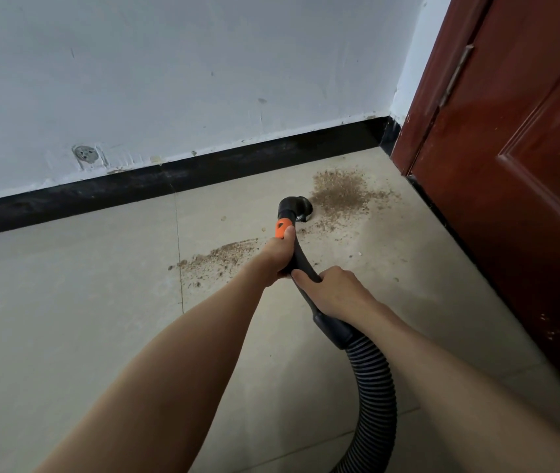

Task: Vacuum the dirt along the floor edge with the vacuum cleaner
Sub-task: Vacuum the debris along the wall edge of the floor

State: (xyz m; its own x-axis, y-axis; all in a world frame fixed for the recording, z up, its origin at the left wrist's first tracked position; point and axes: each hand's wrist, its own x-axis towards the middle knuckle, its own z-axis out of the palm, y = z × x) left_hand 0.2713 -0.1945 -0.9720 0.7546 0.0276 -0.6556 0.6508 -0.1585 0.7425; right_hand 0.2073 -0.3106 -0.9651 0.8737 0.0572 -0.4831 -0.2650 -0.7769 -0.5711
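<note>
Pale beige floor tiles (pixel 67 302), smooth and matte, with thin grout lines, meeting a glossy black skirting board (pixel 169 180) under a rough white painted wall (pixel 169 63) carrying scuffs and a grey patched spot. Standing at the right, a dark red-brown wooden door (pixel 527 165), shiny, with a raised panel and a metal hinge (pixel 456 75).

Lying on the floor near the corner, grainy brown dirt (pixel 340 192), like sawdust or crumbs, in one dense patch just beside the nozzle, and a second thinner streak (pixel 217 257) lying closer, left of the hands.

Resting with its round black nozzle (pixel 300 208) on the tile at the near edge of the dense patch, the vacuum cleaner pipe (pixel 300 261), hard black plastic, curved, with an orange collar (pixel 282 228) below the bend. Continuing from the pipe, a ribbed, flexible black hose (pixel 374 387), looping down to the bottom edge.

Gripping the pipe just under the orange collar, the left hand (pixel 277 256), fingers wrapped fully round, thumb lying along the top toward the collar, arm stretched straight forward. Gripping the pipe directly behind it, the right hand (pixel 336 291), fingers curled tight over the tube from above, wrist slightly bent, forearm coming in from the lower right. Both hands nearly touching each other.
</note>
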